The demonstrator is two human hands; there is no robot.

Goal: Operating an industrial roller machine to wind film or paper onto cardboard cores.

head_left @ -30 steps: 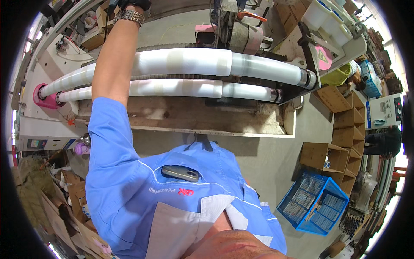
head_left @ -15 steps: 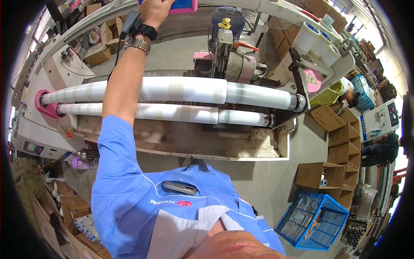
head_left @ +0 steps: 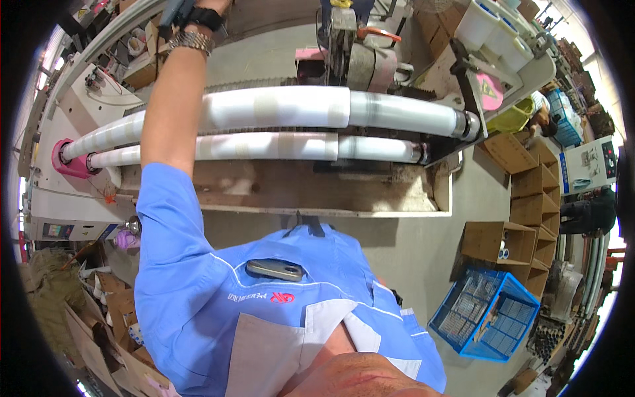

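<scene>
My left arm reaches up across two white rollers to the top edge of the view. Only a sliver of my left hand point(head_left: 215, 5) shows; its fingers are cut off, so I cannot see what they touch. A metal watch point(head_left: 190, 42) and a dark device point(head_left: 177, 14) with a strap sit at that wrist. Beneath the forearm run the thicker upper roller point(head_left: 274, 107) and the thinner lower roller point(head_left: 268, 147). Both span from a pink end plate point(head_left: 61, 159) on the left to a dark bracket at the right. My right hand is out of view.
A pale trough point(head_left: 317, 192) lies below the rollers. White rolls point(head_left: 477, 25) stand on the machine's right end. Cardboard boxes point(head_left: 496, 245) and a blue crate point(head_left: 486, 314) are at right. Another person point(head_left: 585, 215) stands at the far right edge.
The rollers and machine have shifted upward in the view. My left hand has slid mostly past the top edge, and the blue and pink thing by it has left the picture.
</scene>
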